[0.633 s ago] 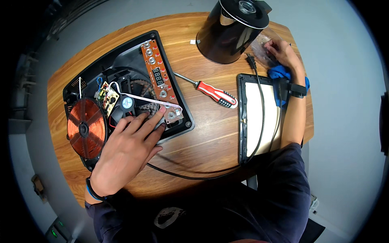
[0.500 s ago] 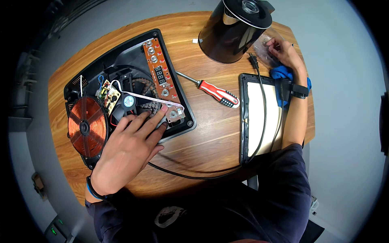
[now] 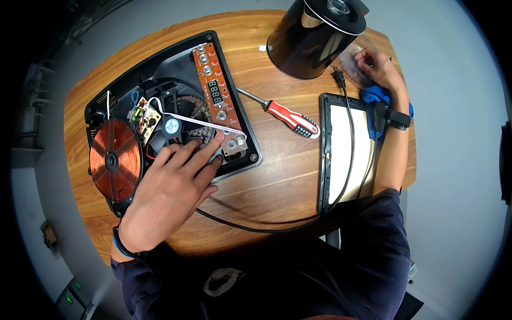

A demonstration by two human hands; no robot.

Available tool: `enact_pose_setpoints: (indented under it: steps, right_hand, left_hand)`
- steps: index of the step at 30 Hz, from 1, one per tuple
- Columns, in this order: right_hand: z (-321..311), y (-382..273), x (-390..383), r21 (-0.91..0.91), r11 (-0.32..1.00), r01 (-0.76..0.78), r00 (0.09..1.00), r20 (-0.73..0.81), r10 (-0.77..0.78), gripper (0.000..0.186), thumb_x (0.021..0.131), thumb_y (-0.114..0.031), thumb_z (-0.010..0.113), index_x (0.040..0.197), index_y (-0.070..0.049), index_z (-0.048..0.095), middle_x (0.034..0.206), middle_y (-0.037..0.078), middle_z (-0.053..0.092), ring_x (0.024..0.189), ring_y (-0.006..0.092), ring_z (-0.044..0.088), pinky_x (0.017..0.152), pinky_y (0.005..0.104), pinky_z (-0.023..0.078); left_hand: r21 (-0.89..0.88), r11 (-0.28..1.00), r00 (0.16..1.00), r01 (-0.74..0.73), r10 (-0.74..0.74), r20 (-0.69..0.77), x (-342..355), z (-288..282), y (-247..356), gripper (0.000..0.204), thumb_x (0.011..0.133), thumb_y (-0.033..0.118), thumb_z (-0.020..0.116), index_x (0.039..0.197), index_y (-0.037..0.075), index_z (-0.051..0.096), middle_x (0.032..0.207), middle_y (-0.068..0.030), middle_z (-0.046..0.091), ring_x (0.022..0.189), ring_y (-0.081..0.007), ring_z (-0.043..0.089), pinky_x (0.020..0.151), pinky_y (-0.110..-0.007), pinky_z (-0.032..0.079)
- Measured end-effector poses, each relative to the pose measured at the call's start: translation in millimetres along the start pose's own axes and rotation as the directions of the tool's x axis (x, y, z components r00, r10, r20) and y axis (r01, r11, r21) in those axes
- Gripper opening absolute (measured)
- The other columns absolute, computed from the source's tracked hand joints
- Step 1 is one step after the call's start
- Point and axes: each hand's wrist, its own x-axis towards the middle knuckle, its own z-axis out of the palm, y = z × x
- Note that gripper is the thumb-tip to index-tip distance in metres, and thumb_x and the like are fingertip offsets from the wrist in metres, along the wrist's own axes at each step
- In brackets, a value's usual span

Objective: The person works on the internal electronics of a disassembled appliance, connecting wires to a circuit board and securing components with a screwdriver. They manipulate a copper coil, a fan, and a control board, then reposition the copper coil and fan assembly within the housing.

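Observation:
My left hand [image 3: 169,188] lies with its fingers stretched out over the near edge of an opened induction cooker's black shell [image 3: 176,68]. Its fingertips touch the lower end of the orange circuit board [image 3: 215,80] and the area beside the small fan [image 3: 172,127]. To the left of the hand sits a round copper coil [image 3: 109,160]. At the far right, my right hand [image 3: 380,69] is over a clear plastic bag [image 3: 351,65], its fingers curled and pressed together. Whatever they pinch is too small to make out.
A red and white screwdriver [image 3: 292,118] lies right of the shell. Behind it stands a black kettle [image 3: 306,48]. A black-framed panel [image 3: 341,154] has a power cord [image 3: 351,133] across it, with a blue cloth [image 3: 375,95] by my right forearm.
The view has shifted slightly, so most things sit a little further right. Both hands keep nearly the same places, the left on the cooker, the right at the bag.

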Motion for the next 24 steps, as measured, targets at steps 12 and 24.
enact_pose_setpoints:
  steps: [12, 24]
  right_hand:
    - [-3.2, -8.8, 0.2, 0.005, 0.998, -0.063, 0.994, 0.089, 0.062, 0.011, 0.110, -0.004, 0.079, 0.120, 0.002, 0.078, 0.108, 0.008, 0.079, 0.105, 0.0172, 0.073, 0.101, 0.0354, 0.062]
    - [-7.0, -5.4, -0.3, -0.147, 0.988, -0.054, 0.990, 0.122, 0.072, 0.014, 0.117, -0.014, 0.074, 0.115, 0.000, 0.072, 0.100, 0.003, 0.073, 0.095, 0.0123, 0.064, 0.086, 0.0323, 0.055]
  left_hand:
    - [-0.033, 0.998, 0.999, 0.044, -0.043, 0.018, -0.9, -0.1, 1.4, 0.046, 0.107, 0.031, 0.079, 0.145, 0.005, 0.077, 0.181, -0.0079, 0.054, 0.149, -0.0318, 0.061, 0.124, -0.047, 0.047]
    - [-0.041, 0.998, 0.998, 0.054, -0.052, 0.034, -2.9, 2.4, 2.2, 0.049, 0.105, 0.028, 0.079, 0.150, 0.008, 0.076, 0.185, -0.0060, 0.050, 0.151, -0.0293, 0.060, 0.122, -0.044, 0.047]
